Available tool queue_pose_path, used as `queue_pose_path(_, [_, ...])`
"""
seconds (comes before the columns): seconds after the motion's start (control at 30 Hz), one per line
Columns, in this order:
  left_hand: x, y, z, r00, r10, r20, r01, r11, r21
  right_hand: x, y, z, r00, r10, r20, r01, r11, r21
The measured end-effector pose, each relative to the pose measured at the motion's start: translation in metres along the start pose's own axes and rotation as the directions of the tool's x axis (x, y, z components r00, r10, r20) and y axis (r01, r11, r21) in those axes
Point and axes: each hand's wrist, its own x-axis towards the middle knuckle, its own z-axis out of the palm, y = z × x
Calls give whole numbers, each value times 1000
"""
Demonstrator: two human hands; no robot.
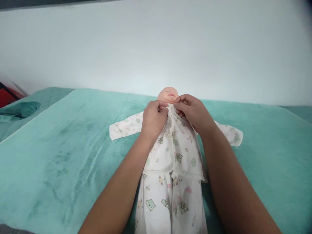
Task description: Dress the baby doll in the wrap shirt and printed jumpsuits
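A baby doll (168, 93) lies on its back, its head toward the wall. It wears a white baby shirt (181, 156) printed with small green bears, and matching pants (156, 208). Both sleeves stretch out to the sides. At the neckline, my left hand (155, 117) pinches the left edge of the shirt's collar. Just across from it, my right hand (191, 112) pinches the collar's right edge close under the doll's chin. The front edges meet along the middle below my hands. My fingers partly cover the collar, so its fastening is hard to make out.
A teal plush cover (60, 156) spreads under the doll and to both sides. Behind it rises a white wall (156, 45). A red and black object (8, 96) shows at the far left edge, near a bunched teal fold (21, 109).
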Motion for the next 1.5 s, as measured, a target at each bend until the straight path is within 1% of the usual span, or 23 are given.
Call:
queue_pose_path(0.07, [-9, -1, -7, 1000, -3, 29, 4, 999, -35, -8, -15, -1, 999, -10, 36, 17, 981, -196])
queue_pose_path(0.17, [-18, -5, -20, 988, -20, 152, 40, 990, -133, -24, -37, -2, 989, 36, 145, 38, 879, -475])
queue_pose_path(0.23, [-19, -7, -27, 978, -17, 206, 47, 989, -143, -34, -45, 1, 980, 71, 185, 49, 817, -574])
queue_pose_path(0.27, [-19, -9, -28, 977, -3, 213, 32, 991, -131, -38, -47, 3, 980, 73, 185, 55, 794, -606])
queue_pose_path(0.3, [-19, -10, -29, 978, 25, 207, -1, 993, -117, -41, -47, 6, 982, 65, 175, 61, 774, -630])
queue_pose_path(0.37, [-17, -11, -27, 975, 128, 183, -112, 989, -95, -47, -43, 12, 990, 37, 137, 64, 748, -660])
queue_pose_path(0.43, [-14, -12, -23, 957, 228, 176, -217, 973, -85, -50, -37, 18, 997, 4, 77, 47, 762, -646])
queue_pose_path(0.5, [-9, -11, -20, 948, 256, 188, -247, 967, -68, -51, -31, 20, 1000, -23, 14, 27, 824, -566])
queue_pose_path(0.6, [3, -7, -16, 950, 216, 224, -218, 976, -16, -51, -21, 18, 1000, -21, -2, 18, 925, -380])
queue_pose_path(0.7, [15, -4, -10, 953, 158, 258, -176, 983, 48, -55, -11, 16, 998, -51, -23, 43, 958, -284])
queue_pose_path(0.77, [21, -2, -5, 960, 132, 249, -158, 984, 88, -58, -3, 16, 989, -110, -100, 81, 963, -258])
queue_pose_path(0.87, [23, 0, 0, 969, 127, 212, -152, 983, 105, -60, 10, 18, 946, -205, -251, 150, 964, -220])
queue_pose_path(0.93, [23, 0, 1, 973, 116, 197, -137, 986, 94, -58, 18, 18, 930, -223, -294, 165, 964, -209])
queue_pose_path(1.07, [21, 3, 1, 980, 96, 175, -113, 989, 93, -50, 25, 17, 955, -202, -216, 156, 965, -212])
queue_pose_path(1.17, [19, 6, 2, 978, 95, 187, -114, 989, 95, -46, 27, 16, 949, -265, -172, 226, 950, -214])
queue_pose_path(1.27, [18, 7, 3, 974, 76, 215, -100, 990, 104, -44, 28, 15, 944, -294, -152, 258, 941, -217])
queue_pose_path(1.4, [18, 5, 5, 985, 49, 166, -64, 994, 90, -43, 29, 15, 942, -298, -153, 263, 940, -217])
queue_pose_path(1.5, [18, 3, 5, 989, 53, 141, -65, 995, 78, -45, 25, 14, 953, -273, -130, 245, 950, -192])
